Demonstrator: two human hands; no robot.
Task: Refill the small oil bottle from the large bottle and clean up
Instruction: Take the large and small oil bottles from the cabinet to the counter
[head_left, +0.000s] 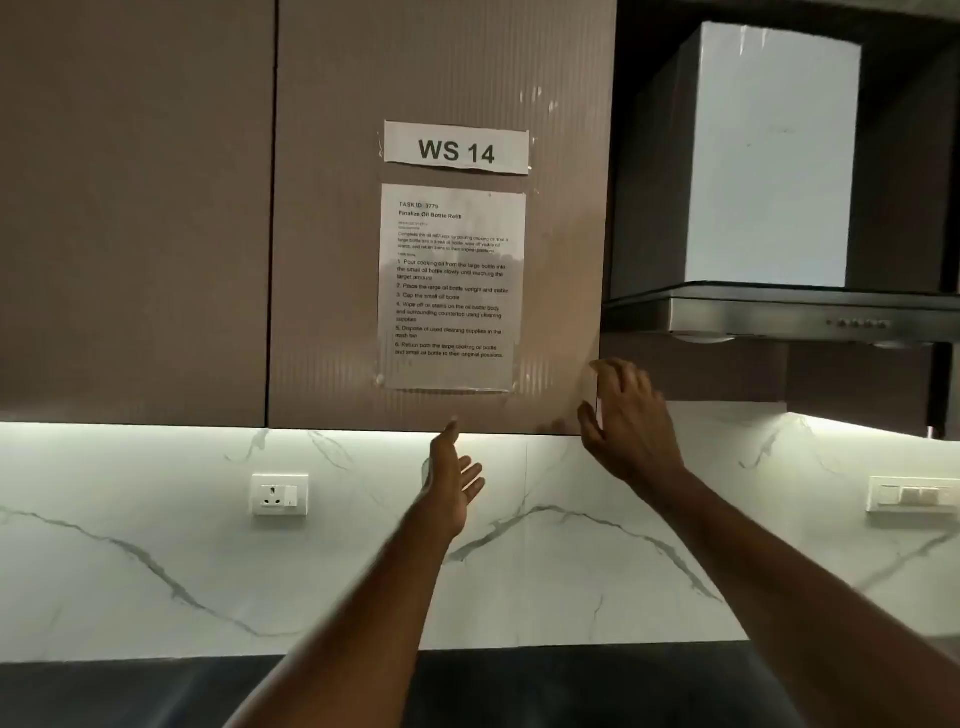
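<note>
Neither oil bottle is in view. Both my arms reach up toward a brown wall cabinet door (332, 260). My left hand (454, 478) is stretched out with straight fingers just under the door's bottom edge, one fingertip touching that edge. My right hand (626, 421) is at the door's lower right corner, fingers curled round the door's right edge. The door carries a "WS 14" label (456, 149) and a printed task sheet (451, 286).
A second cabinet door (135, 208) is at the left. A steel range hood (769, 312) with a white chimney hangs at the right. Below is a lit marble backsplash with a wall socket (279, 494) and a switch plate (911, 493). A dark countertop (156, 691) runs along the bottom.
</note>
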